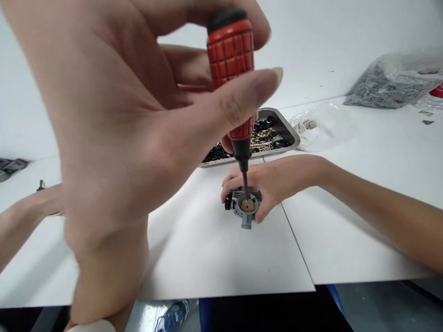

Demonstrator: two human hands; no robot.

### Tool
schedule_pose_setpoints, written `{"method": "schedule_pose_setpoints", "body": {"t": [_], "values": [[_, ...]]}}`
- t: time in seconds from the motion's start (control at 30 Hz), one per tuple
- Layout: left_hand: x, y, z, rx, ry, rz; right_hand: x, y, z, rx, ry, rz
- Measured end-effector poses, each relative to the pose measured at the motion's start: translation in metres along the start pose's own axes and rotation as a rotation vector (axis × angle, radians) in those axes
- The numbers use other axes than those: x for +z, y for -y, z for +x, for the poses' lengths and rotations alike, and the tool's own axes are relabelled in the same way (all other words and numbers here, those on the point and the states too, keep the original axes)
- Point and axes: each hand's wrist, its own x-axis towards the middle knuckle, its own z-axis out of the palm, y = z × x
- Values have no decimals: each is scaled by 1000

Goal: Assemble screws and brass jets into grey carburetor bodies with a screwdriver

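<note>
Close to the camera, my left hand (138, 133) is closed around a screwdriver (231, 53) with a red ridged handle and black cap. Its thin shaft points down, and the tip appears to meet the brass disc inside the bore of a small grey metal carburetor (246, 221). My right hand (273, 182) grips the carburetor body from behind and from the right, holding it on the white table. A black knob shows on the carburetor's left side. The fingers of my right hand partly cover the back of the body.
Behind my hands stands a metal tray (292, 133) of small black and brass parts. To its right lie a clear plastic bag (328, 127) and a larger bag of grey parts (387, 83). Another person's arm (27, 212) rests at the left. The table's front edge (242, 293) runs below.
</note>
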Motion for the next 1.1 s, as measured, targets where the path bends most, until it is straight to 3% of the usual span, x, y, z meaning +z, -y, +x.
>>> {"method": "schedule_pose_setpoints", "body": {"t": [0.17,0.33,0.6,0.83,1.1], "values": [[12,-2,16,188,27,234,-2,5,-1,2,3,12],[6,6,13,161,114,333,-2,10,0,22,7,23],[10,4,17,87,91,378,-1,11,3,-24,-7,-52],[15,1,16,-18,72,430,-4,15,2,30,17,-17],[12,-1,16,-4,100,423,-4,15,2,5,7,-25]]}}
